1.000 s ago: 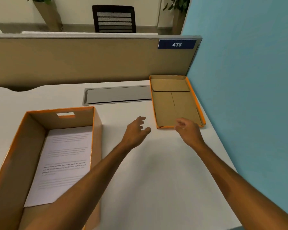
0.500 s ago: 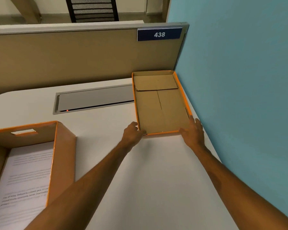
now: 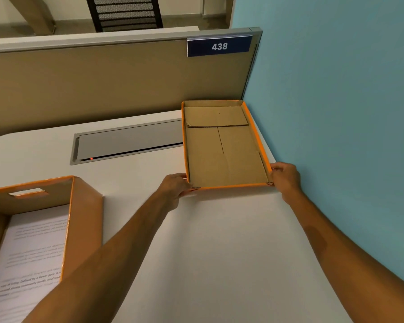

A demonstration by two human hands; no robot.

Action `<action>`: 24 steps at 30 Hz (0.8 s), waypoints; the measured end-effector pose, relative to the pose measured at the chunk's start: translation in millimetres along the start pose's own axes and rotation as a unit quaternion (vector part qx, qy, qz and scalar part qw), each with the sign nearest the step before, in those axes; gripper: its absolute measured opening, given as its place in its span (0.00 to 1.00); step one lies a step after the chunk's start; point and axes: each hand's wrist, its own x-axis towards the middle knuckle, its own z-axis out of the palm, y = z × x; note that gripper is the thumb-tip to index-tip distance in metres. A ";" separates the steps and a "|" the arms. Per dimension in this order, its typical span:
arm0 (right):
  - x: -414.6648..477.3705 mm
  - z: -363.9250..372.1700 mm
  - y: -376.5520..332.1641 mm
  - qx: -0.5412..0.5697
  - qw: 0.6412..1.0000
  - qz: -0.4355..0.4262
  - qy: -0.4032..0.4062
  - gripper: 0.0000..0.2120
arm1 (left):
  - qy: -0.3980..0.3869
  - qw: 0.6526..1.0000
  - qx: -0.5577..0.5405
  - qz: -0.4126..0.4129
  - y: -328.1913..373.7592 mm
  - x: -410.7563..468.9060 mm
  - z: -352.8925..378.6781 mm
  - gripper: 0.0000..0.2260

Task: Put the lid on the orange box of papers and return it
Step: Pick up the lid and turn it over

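The orange-edged cardboard lid (image 3: 222, 148) lies upside down at the back right of the white desk, its brown inside facing up. My left hand (image 3: 174, 186) grips its near left corner. My right hand (image 3: 285, 177) grips its near right corner. The near edge looks slightly raised off the desk. The open orange box (image 3: 84, 206) stands at the left, with printed papers (image 3: 30, 259) lying flat inside. A handle cutout shows in its far wall.
A grey cable hatch (image 3: 128, 142) is set into the white desk (image 3: 219, 252) behind the box, left of the lid. A tan partition (image 3: 103, 82) with a blue "438" sign closes the back. A blue wall (image 3: 336, 113) runs along the right edge.
Both hands reached forward from the middle of the desk to the lid's near corners and closed on them. The view shifted right, so the box slid toward the left edge.
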 end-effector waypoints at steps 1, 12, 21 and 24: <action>0.3 -1.4 -0.5 0.010 1.000 0.004 -0.007 0.16 | -0.011 1.000 -0.022 -0.006 1.6 -2.2 -2.5 0.14; -38.0 -6.4 1.7 0.176 0.976 0.041 -0.122 0.14 | -0.077 0.992 -0.100 0.002 4.3 -41.9 -39.5 0.14; -96.7 -2.6 -19.9 0.136 0.979 -0.056 -0.140 0.13 | -0.116 0.977 -0.166 0.063 -1.5 -95.3 -85.1 0.15; -124.3 -2.5 -28.8 0.004 0.979 -0.188 -0.075 0.15 | -0.127 0.971 -0.185 0.083 -4.5 -113.1 -101.1 0.14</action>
